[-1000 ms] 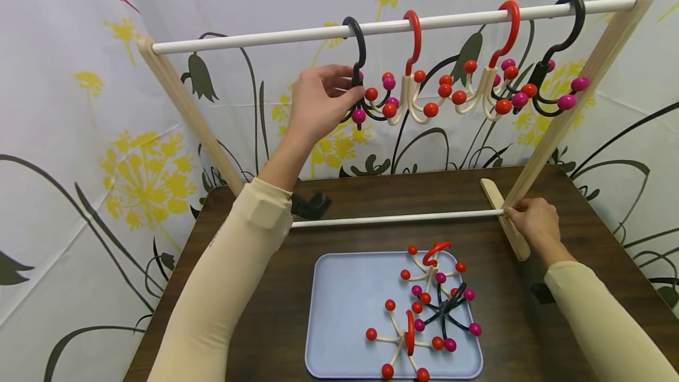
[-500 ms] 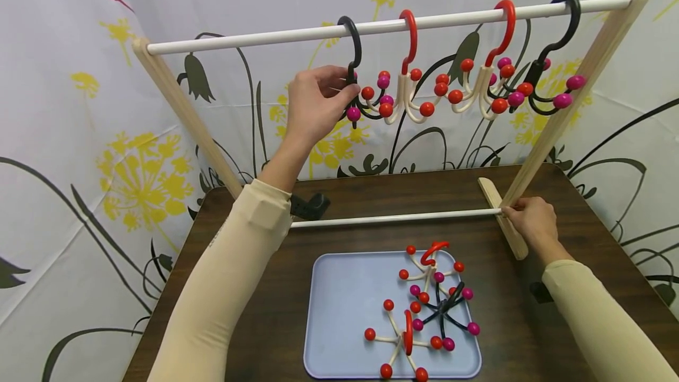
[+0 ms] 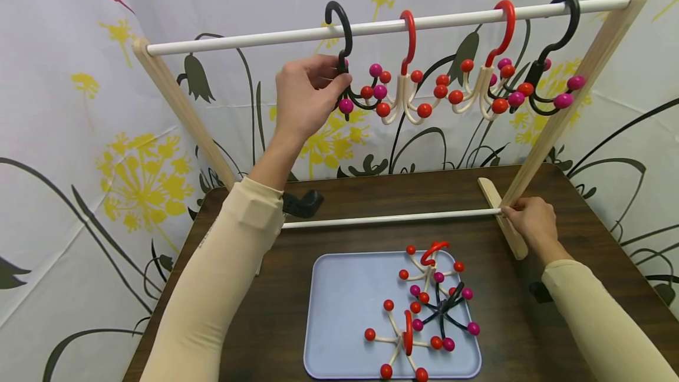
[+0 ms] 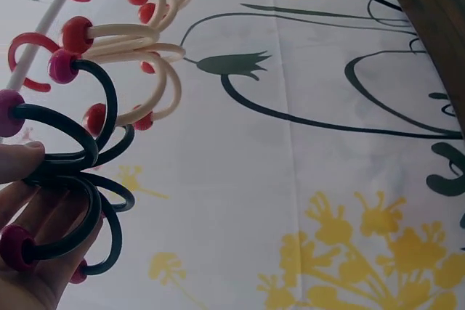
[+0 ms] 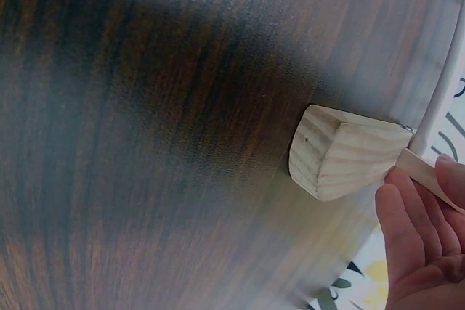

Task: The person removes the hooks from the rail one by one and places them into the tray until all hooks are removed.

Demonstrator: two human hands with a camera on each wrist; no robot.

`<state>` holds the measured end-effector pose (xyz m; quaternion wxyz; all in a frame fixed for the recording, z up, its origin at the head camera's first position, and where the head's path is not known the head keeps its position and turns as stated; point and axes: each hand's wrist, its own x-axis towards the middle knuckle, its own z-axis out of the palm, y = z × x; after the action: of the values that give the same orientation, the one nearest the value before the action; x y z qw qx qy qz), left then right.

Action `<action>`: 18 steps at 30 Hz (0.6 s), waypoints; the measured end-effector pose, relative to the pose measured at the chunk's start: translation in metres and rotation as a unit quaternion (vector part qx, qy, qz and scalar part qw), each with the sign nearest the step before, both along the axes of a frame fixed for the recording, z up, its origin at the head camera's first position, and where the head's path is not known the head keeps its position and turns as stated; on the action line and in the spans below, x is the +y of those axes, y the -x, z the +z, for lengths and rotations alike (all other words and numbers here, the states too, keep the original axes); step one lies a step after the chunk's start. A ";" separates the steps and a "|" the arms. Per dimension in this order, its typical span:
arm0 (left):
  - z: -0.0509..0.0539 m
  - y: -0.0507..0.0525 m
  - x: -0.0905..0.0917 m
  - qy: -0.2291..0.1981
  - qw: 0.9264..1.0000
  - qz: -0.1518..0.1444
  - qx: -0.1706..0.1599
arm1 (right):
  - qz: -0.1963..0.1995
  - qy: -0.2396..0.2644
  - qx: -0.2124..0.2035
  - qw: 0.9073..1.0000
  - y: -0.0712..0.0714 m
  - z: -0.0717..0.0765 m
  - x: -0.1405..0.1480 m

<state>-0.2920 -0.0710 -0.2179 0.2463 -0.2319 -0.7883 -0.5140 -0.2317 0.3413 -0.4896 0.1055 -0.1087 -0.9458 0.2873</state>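
Observation:
My left hand (image 3: pixel 307 96) pinches the neck of a black multi-arm hanger (image 4: pixel 91 154) with magenta ball tips. Its hook (image 3: pixel 343 25) is raised, with the tip level with the top edge of the white bar (image 3: pixel 239 41). My right hand (image 3: pixel 534 226) grips the foot of the rack's right wooden upright (image 3: pixel 546 128), thumb on one side and fingers on the other in the right wrist view. To the right on the bar hang a cream hanger with a red hook (image 3: pixel 409 43), a second cream one (image 3: pixel 483 87) and a black one (image 3: pixel 572 22).
On the brown table a pale blue tray (image 3: pixel 339 305) bears two cream hangers with red hooks (image 3: pixel 408 332) and a black hanger (image 3: pixel 442 309). A lower white rod (image 3: pixel 392 219) crosses behind the tray. A flowered curtain (image 3: pixel 79 223) hangs behind the rack.
My left hand has lifted the black hanger and shifted it slightly left; its hook was over the bar and now stands higher. The right hand keeps its hold on the upright.

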 end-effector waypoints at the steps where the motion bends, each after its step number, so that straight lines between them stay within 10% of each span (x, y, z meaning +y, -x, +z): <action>1: 0.001 -0.001 -0.001 -0.001 1.000 0.004 0.003 | 0.000 0.000 0.000 1.000 0.000 0.000 0.000; 18: 0.013 -0.054 -0.019 -0.031 0.998 0.007 0.048 | 0.005 -0.005 -0.007 1.000 0.000 0.001 0.000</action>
<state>-0.2379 -0.0896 -0.2048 0.2947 -0.2427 -0.7607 -0.5250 -0.2313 0.3416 -0.4885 0.0982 -0.1050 -0.9483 0.2828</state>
